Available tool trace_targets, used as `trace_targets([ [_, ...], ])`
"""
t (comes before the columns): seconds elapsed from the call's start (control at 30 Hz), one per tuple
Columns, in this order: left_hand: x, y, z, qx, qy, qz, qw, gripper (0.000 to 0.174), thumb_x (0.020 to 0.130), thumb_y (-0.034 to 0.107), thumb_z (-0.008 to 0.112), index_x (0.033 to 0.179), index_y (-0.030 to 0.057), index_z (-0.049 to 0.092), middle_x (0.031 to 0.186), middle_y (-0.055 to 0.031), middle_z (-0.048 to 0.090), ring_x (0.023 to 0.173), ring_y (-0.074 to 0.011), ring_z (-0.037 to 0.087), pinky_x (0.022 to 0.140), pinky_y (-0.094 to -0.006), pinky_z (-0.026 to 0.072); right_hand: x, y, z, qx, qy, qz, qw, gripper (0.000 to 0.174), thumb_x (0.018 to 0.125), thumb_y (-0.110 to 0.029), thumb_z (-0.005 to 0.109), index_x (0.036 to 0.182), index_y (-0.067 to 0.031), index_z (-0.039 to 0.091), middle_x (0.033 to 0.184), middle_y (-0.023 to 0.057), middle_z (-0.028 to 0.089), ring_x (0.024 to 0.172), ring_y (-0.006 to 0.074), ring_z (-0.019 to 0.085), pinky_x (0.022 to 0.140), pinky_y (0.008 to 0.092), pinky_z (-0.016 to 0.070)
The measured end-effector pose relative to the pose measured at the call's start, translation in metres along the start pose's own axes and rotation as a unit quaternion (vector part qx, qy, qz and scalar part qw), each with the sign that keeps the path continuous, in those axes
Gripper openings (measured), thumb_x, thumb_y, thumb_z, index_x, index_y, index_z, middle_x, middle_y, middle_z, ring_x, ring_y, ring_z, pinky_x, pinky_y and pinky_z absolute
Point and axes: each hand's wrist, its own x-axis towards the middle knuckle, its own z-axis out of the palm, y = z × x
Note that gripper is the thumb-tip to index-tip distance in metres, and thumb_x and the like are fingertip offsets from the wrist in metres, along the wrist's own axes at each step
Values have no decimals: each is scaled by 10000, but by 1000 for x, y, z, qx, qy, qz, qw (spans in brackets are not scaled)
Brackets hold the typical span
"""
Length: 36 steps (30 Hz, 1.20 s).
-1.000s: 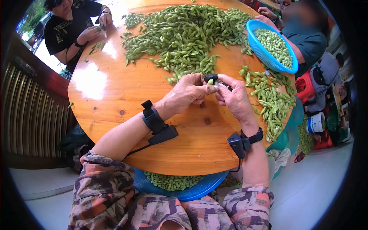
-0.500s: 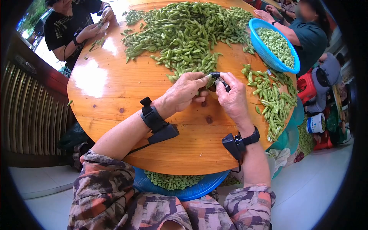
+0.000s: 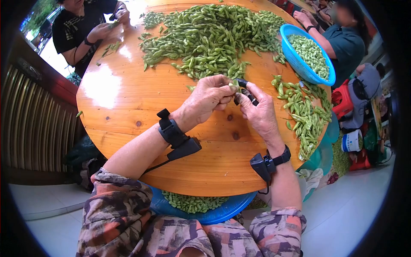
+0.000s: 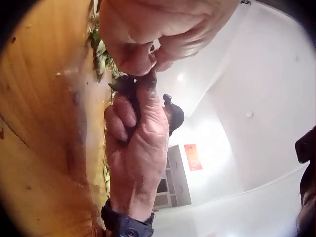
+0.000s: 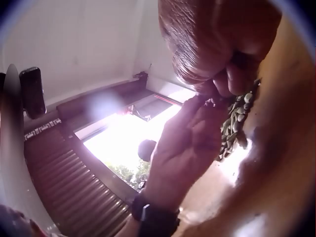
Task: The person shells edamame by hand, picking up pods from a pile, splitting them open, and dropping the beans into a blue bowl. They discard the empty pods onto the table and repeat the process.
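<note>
Over the near half of the round wooden table, my two hands meet at the fingertips. The left hand pinches a small green soybean pod between thumb and curled forefinger. From the other side the right hand grips at the same pod, its thumb and forefinger bent round it. Black wrappings cover parts of the right fingers. In both wrist views the fingers hide most of the pod. Beyond the hands lies a big heap of soybean pods.
A blue basket of shelled beans or pods stands at the right rim, with a loose pile of pods nearer me. Below the table edge sits a blue basin of green beans. Two people sit across, left and right.
The fingertips came slightly apart and then closed together again round a pod. The right hand shifted a little down and its fingers turned. The basin's contents look the same.
</note>
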Motion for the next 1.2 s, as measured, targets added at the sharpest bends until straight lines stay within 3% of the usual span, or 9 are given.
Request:
trace_targets([
  [0.13, -2, 1, -3, -1, -34, 4, 999, 14, 922, 66, 583, 933, 67, 591, 701, 56, 485, 548, 8, 356, 450, -156, 247, 1, 4, -6, 225, -51, 84, 970, 267, 935, -91, 547, 1184, -5, 589, 687, -49, 493, 573, 6, 443, 461, 181, 341],
  [0.27, 1, 5, -10, 153, -33, 1, 988, 49, 884, 55, 604, 931, 41, 608, 723, 25, 545, 552, -30, 422, 467, -196, 342, 1, 4, -5, 188, -45, 90, 977, 306, 916, -55, 525, 1213, 11, 556, 716, 12, 533, 572, 37, 467, 474, 208, 380],
  [0.33, 4, 2, -11, 480, -4, 221, 849, 111, 826, 22, 596, 928, -9, 629, 759, -74, 642, 579, -164, 574, 565, -304, 474, 2, 11, -4, -90, -27, -7, 996, 368, 854, 10, 516, 1221, 37, 525, 790, 131, 598, 597, 169, 577, 534, 299, 467],
  [0.37, 3, 0, -11, 480, -2, 220, 849, 111, 826, 22, 596, 928, -9, 629, 759, -74, 642, 579, -164, 574, 565, -304, 474, 2, 12, -2, -90, -29, -6, 996, 368, 854, 10, 516, 1221, 37, 525, 790, 131, 598, 597, 169, 577, 534, 299, 467],
  [0.47, -7, 8, 2, 558, -10, 151, 816, 165, 785, 10, 551, 912, -63, 628, 803, -236, 643, 783, -369, 647, 715, -425, 498, 0, 9, 7, -218, -11, -231, 948, 439, 778, 90, 481, 1214, 58, 510, 965, 273, 607, 878, 438, 602, 750, 436, 510],
  [0.67, -6, 0, 0, 556, -17, 114, 823, 145, 821, 34, 536, 886, -84, 590, 776, -260, 628, 763, -391, 639, 676, -426, 489, -2, 9, 9, -245, -34, -284, 926, 455, 785, 104, 486, 1239, 72, 487, 1040, 272, 593, 915, 423, 605, 772, 423, 522],
  [0.9, -2, -8, 5, 463, 23, 106, 880, 165, 864, 55, 484, 929, -77, 559, 735, -205, 623, 670, -303, 623, 619, -403, 475, -4, 3, 6, -233, -24, -285, 930, 416, 794, 88, 514, 1210, 66, 518, 1020, 262, 614, 884, 413, 623, 742, 422, 534],
  [1.0, 0, -5, 5, 367, 2, -6, 930, 176, 892, 71, 439, 941, -36, 569, 650, 2, 505, 550, -82, 436, 484, -261, 376, -4, 2, 3, -241, -5, -302, 922, 387, 801, 66, 535, 1187, 48, 538, 1004, 249, 625, 849, 385, 641, 717, 411, 538],
  [1.2, -10, 2, 14, 211, -39, -6, 977, 238, 908, 83, 387, 1104, 2, 496, 703, 19, 471, 567, -47, 389, 472, -219, 329, -2, -7, -2, -202, 57, -192, 959, 322, 813, 4, 609, 1130, 32, 561, 908, 179, 611, 749, 316, 636, 642, 369, 511],
])
